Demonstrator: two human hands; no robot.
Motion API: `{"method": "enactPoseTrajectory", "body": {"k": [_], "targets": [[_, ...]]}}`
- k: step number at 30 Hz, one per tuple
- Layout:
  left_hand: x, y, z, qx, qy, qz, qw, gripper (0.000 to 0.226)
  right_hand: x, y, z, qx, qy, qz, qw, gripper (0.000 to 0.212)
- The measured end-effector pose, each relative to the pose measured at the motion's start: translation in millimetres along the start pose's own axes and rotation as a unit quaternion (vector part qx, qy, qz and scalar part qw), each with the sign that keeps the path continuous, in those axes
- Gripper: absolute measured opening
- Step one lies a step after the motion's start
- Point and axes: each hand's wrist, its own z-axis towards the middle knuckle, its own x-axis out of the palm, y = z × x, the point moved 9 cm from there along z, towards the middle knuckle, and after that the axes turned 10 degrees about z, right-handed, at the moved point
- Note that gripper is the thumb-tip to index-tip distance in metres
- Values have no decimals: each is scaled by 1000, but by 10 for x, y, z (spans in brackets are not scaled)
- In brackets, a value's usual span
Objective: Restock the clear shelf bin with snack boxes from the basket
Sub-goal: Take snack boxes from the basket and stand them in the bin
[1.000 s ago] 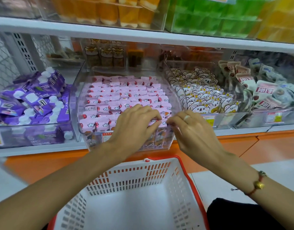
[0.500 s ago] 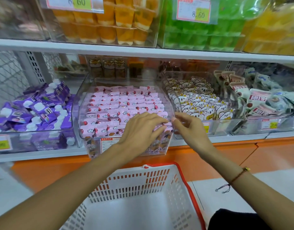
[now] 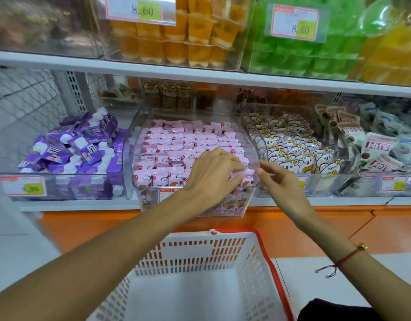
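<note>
Two hands at the clear shelf bin. Left hand, grip spread flat, presses pink snack boxes level at front right; right hand, grip pinched on the corner box, apparently seating it. Basket below looks emptied.

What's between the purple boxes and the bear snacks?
In the head view, the clear bin of pink snack boxes sits between the purple boxes and the bear snacks.

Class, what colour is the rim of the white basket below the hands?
Red, on the basket, clearest in the head view.
</note>
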Motion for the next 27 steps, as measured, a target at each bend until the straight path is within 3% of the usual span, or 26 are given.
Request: {"method": "enactPoseTrajectory", "body": {"k": [3, 4, 6, 9, 12, 20, 27], "targets": [[-423, 421, -442, -40, -144, -20, 989, 24, -145, 414, -85, -165, -60, -102, 979, 26], [-482, 586, -591, -53, -161, -14, 985, 21, -62, 547, -146, -218, -43, -131, 966, 23], [-457, 825, -753, -71, -111, -3, 991, 20, 252, 666, -221, -262, 27, -189, 946, 16], [-313, 938, -711, -65, -5, 12, 998, 31, 706, 667, -161, -244, 109, -239, 933, 24], [-311, 935, -599, -36, 3, 15, 999, 32, 971, 645, -55, -219, 162, -244, 931, 37], [-220, 848, -430, 20, 35, 28, 999, 30, 998, 531, 102, -201, 161, -212, 943, 25], [-145, 922, -402, -116, 13, -1, 993, 17, 1001, 409, 73, -201, 123, -228, 945, 23]]}}
